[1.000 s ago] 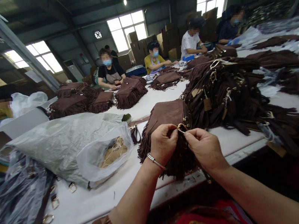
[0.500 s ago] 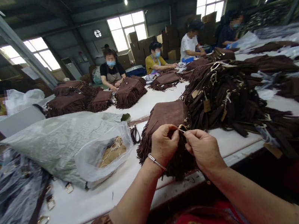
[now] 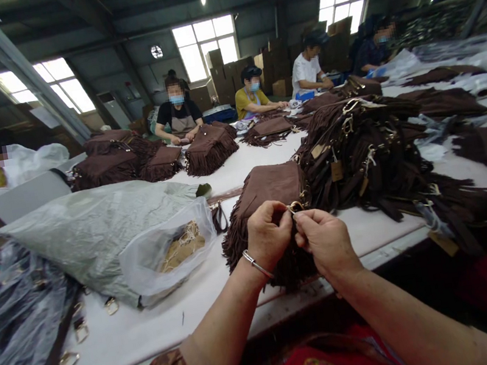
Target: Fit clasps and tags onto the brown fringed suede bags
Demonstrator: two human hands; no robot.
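A brown fringed suede bag (image 3: 274, 182) lies on the table in front of me. Beside its right edge, my left hand (image 3: 271, 235) is closed, with thumb and forefinger pinching at a gold metal clasp (image 3: 295, 206). My right hand (image 3: 327, 240) is closed too, its fingertips meeting the left ones just below the clasp. A thin pale string runs between the fingertips; most of it is hidden by the fingers. Dark fringe hangs beneath both hands.
Several brown bags with straps, gold hooks and tags form a heap (image 3: 359, 152) at the right. An open plastic bag of stringed tags (image 3: 184, 244) lies left, near loose metal buckles (image 3: 81, 331). Co-workers sit across the table (image 3: 157, 338), by more fringed bags (image 3: 210, 149).
My right hand has moved slightly left, closer to my left hand, and the gap between the fingertips has narrowed. The bag stays in place.
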